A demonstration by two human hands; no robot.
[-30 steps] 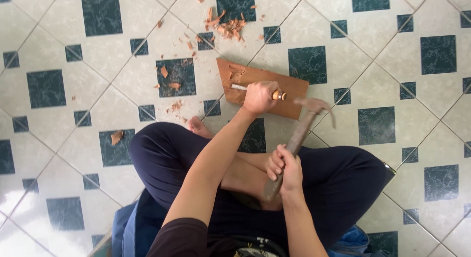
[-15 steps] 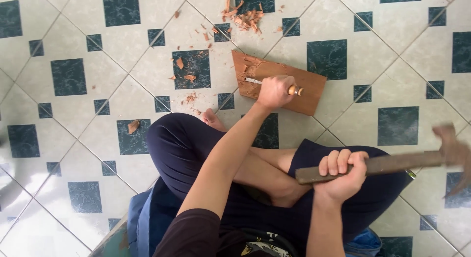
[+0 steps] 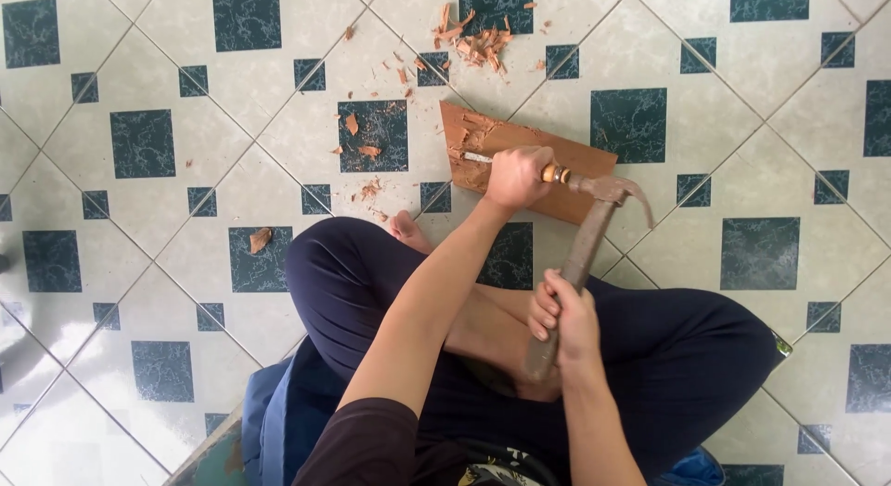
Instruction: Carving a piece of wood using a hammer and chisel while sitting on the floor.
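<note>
Wooden board (image 3: 557,170) on tiled floor (image 3: 186,217); left hand (image 3: 516,178) fingers wrapped around chisel (image 3: 483,158). Right hand (image 3: 562,317) fingers closed on hammer (image 3: 587,240), head touching chisel butt.

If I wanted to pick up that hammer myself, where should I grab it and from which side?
Probably the lower end of the hammer handle, where the right hand wraps it now. The long shaft slants from the head at the chisel, held by the left hand, back toward the lap, so come from the sitter's side, away from the claw.
</note>
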